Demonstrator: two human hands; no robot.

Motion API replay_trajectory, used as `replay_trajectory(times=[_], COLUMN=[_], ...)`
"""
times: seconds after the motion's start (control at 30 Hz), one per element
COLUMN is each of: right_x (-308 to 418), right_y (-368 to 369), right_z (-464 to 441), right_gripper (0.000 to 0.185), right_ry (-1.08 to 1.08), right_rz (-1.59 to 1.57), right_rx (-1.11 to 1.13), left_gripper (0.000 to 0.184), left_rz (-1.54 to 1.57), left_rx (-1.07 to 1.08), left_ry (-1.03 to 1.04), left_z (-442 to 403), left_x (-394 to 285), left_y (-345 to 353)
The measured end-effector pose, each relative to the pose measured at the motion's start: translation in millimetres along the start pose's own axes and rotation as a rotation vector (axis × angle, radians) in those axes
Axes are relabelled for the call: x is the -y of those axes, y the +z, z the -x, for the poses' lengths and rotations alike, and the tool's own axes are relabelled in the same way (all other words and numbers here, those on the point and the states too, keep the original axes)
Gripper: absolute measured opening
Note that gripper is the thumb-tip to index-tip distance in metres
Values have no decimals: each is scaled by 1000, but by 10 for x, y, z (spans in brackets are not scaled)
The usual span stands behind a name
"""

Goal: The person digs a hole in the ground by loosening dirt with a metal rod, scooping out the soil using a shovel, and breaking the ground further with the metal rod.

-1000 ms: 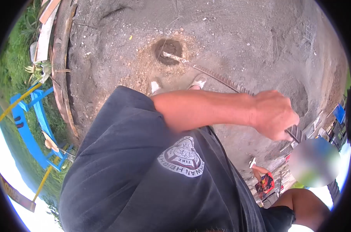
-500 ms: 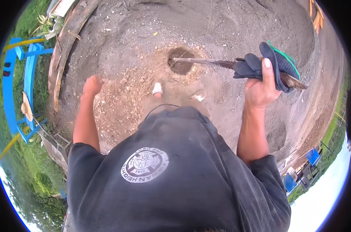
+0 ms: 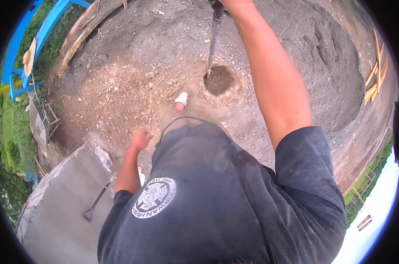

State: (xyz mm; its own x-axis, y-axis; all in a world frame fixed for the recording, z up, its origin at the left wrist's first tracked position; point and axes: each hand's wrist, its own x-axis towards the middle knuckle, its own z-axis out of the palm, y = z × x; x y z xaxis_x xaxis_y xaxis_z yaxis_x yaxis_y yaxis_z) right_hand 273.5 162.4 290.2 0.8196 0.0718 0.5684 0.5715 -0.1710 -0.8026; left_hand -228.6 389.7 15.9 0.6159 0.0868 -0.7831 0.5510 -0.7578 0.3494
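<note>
At the top edge, partly cut off by the frame, my right hand (image 3: pixel 236 3) is closed around a long ribbed steel bar (image 3: pixel 215 33). Dark glove material shows at the grip. The bar stands nearly upright, its lower tip at the rim of a round hole (image 3: pixel 219 82) dug in the ground. My left hand (image 3: pixel 141 139) hangs low on the left, fingers curled in, with nothing visible in it. Below the hole, a foot in a pale shoe (image 3: pixel 182 97) rests on the loose gravel.
A grey concrete slab or wall (image 3: pixel 71 198) lies at lower left with a shovel handle (image 3: pixel 96 202) against it. Blue metal framing (image 3: pixel 43 33) with a straw hat (image 3: pixel 29 57) stands at upper left. Wooden strips (image 3: pixel 376 72) lie at far right.
My right arm has swung from the right side up to the top, turning the bar from nearly level to nearly upright. My left hand has moved down and right.
</note>
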Motion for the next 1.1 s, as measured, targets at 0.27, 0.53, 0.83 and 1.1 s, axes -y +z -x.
replay_trajectory(times=[0.27,0.53,0.83,1.1], right_x=[851,1913,2380,3358], right_y=[-1968,-3071,-3556,-4764], right_z=[1462,3167,4313,4570], right_gripper=[27,33,39,52], right_ry=[178,566,646,505], right_rz=[19,107,26,0], right_rx=[-88,-367,-423,-762], left_gripper=[36,37,46,31], left_rz=[-165,-301,-347,-769], left_rx=[-1,226,372,859], left_ry=[56,580,1294,1154], left_z=[-333,-966,-886,196], left_x=[280,-2552,-4275,-5549], left_y=[-124,27,2101,2492])
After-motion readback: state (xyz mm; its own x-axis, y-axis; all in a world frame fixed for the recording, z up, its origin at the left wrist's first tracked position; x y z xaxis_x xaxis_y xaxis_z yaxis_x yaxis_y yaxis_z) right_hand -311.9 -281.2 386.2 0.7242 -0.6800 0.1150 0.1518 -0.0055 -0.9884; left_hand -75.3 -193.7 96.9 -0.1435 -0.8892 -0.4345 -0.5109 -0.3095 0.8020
